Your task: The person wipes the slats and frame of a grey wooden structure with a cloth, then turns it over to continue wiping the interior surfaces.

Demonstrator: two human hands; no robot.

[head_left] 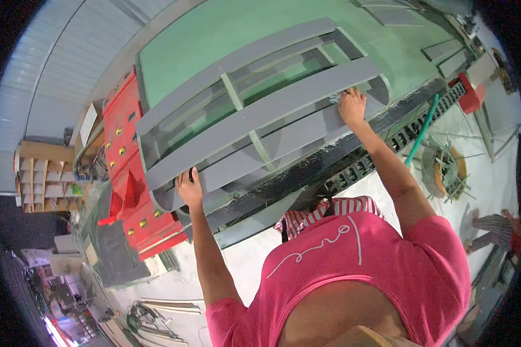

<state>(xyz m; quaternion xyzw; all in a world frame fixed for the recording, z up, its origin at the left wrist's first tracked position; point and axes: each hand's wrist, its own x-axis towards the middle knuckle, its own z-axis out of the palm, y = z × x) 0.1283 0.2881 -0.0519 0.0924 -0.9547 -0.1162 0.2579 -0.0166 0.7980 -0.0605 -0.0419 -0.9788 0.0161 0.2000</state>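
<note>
A long grey slatted frame (307,137) with curved ends and cross ribs lies on the green tabletop (182,49) in front of me. My left hand (189,187) is at its near left end, fingers curled over the edge of a slat; something small and black shows by the fingers. Toward the right end, my right hand (352,107) presses into the gap between two slats. Its fingers are bunched on a small crumpled blue-grey cloth (334,99), mostly covered by the hand.
A red machine part (130,168) with yellow labels stands left of the table. Along the near edge run a dark rail (243,202) and a black slotted strip (359,172). A green pole (424,130) leans at right, near a bin of offcuts (447,168). Another person's legs (495,228) show far right.
</note>
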